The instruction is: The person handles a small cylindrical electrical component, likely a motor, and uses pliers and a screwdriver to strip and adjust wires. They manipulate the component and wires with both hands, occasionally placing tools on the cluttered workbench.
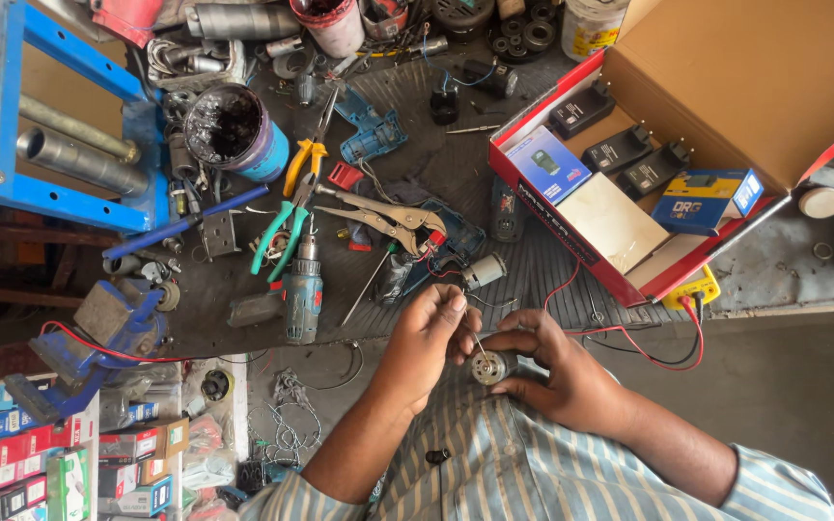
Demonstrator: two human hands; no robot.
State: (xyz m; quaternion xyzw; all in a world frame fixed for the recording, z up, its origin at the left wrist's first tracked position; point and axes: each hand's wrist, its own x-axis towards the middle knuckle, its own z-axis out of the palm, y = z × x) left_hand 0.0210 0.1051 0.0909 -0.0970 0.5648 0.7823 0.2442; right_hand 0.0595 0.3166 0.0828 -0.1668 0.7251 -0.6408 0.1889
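A cluttered dark workbench [533,260] spreads tools within reach. Near the person's chest, the right hand [557,371] cups a small silver cylindrical motor [487,367], steadying it while the left hand [429,333] pinches a thin metal probe [476,342] onto its end.

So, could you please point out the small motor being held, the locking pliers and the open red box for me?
small motor [487,366], head view, on its round metal end face.
locking pliers [388,218], head view, on the metal handles near the middle.
open red box [544,217], head view, on its red front wall.
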